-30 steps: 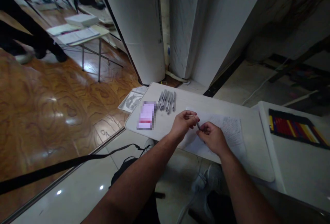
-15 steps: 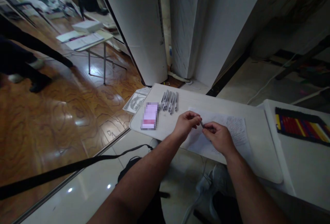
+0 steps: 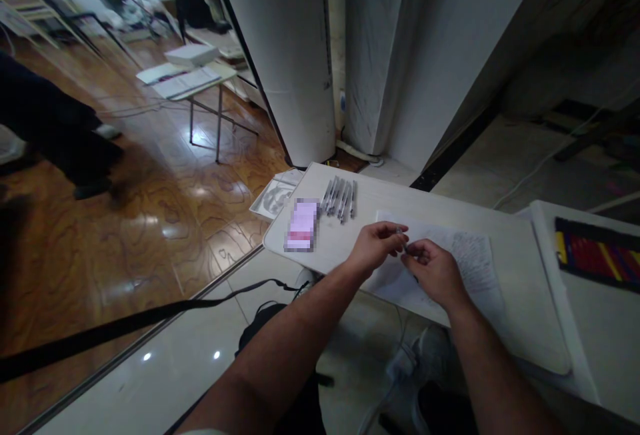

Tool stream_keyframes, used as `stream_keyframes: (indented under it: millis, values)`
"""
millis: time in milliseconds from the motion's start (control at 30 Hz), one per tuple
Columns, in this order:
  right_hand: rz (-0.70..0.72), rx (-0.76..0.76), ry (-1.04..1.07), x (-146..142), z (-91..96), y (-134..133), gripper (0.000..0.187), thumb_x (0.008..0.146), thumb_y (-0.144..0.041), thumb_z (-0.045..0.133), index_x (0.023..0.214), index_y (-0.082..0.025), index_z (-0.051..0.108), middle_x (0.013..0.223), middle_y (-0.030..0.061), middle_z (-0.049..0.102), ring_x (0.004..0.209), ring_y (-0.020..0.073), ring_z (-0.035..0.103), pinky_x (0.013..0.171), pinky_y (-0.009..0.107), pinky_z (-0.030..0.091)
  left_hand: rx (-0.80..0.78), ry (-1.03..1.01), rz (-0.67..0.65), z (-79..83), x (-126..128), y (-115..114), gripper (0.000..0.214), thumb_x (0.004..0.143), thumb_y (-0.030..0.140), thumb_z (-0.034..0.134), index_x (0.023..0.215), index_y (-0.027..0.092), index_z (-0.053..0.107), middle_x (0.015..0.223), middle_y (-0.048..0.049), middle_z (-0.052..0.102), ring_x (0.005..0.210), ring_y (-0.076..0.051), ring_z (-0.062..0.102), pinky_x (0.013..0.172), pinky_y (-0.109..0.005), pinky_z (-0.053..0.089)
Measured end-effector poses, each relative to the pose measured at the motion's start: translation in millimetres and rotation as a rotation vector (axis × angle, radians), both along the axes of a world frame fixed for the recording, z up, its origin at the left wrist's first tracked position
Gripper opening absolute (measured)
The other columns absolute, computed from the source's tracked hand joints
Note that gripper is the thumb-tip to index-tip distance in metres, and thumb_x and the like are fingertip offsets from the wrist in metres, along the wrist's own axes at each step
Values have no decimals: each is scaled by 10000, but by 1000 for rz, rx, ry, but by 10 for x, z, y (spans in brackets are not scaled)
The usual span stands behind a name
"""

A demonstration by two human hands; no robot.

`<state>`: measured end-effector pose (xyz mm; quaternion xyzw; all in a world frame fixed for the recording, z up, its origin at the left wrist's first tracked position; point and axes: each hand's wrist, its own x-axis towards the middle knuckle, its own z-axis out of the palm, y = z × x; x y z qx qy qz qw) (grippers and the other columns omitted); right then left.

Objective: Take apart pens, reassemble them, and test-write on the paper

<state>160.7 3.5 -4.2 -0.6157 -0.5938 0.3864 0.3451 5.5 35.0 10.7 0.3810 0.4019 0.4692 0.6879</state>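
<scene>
Over the handwritten paper (image 3: pixel 473 258), my left hand (image 3: pixel 379 246) and my right hand (image 3: pixel 436 271) meet, both closed on a slim pen (image 3: pixel 405 246). My left fingertips pinch its upper end and my right fingers grip the lower part. Most of the pen is hidden by the fingers. Left of the hands, several clear-barrelled pens (image 3: pixel 341 198) lie side by side on the white table (image 3: pixel 400 198). A phone (image 3: pixel 303 224) with a blurred-out lit screen rests beside them, near the table's left end.
A case of coloured pens (image 3: pixel 597 251) sits on a second white surface (image 3: pixel 595 315) at the right. Behind the table stand a white column (image 3: pixel 295 61) and wall panels. A black strap (image 3: pixel 150 321) crosses at lower left. Further off are a small table (image 3: pixel 227 75) and a person's legs (image 3: pixel 60 121).
The whole view has shifted, so the table and hands appear slightly further right. My hands remain together on the pen. The person's legs at the far left have changed position.
</scene>
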Motion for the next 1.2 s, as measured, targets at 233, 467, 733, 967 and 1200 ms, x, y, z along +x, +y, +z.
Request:
stream_keyframes:
  millis: [233, 467, 733, 967, 1200]
  values:
    - [25, -13, 14, -6, 69, -25, 275, 783, -372, 616, 928, -162, 718, 779, 69, 722, 635, 178, 641, 583, 276, 479, 14, 8, 12, -35, 19, 7, 273, 655, 293, 768, 830, 109, 667, 693, -22, 658, 528, -80, 557, 517, -224, 432]
    - [-19, 33, -98, -2, 80, -24, 226, 743, -396, 668, 808, -180, 676, 533, -14, 581, 458, 125, 474, 451, 245, 349, 10, 28, 27, 3, 32, -4, 291, 623, 290, 789, 728, 137, 565, 644, -4, 640, 493, -80, 548, 473, -210, 407]
    - [24, 13, 26, -21, 24, -18, 213, 748, -381, 685, 828, -192, 629, 771, 50, 700, 650, 172, 628, 584, 267, 468, 30, 69, 53, -15, 56, -2, 312, 629, 289, 783, 727, 163, 515, 526, 41, 580, 448, -91, 544, 445, -200, 394]
    - [52, 5, 89, -36, 100, -23, 194, 793, -313, 607, 897, -174, 695, 858, 69, 735, 751, 193, 681, 690, 293, 510, 38, 96, 50, -12, 15, 19, 256, 657, 306, 756, 802, 126, 646, 669, -15, 653, 523, -93, 564, 470, -208, 410]
    - [-18, 41, 50, -40, 103, 0, 205, 764, -310, 618, 873, -170, 720, 784, 54, 727, 662, 168, 645, 618, 270, 490, 44, 119, 69, 9, 2, 43, 199, 654, 278, 746, 721, 135, 625, 671, -23, 664, 561, -104, 572, 503, -215, 416]
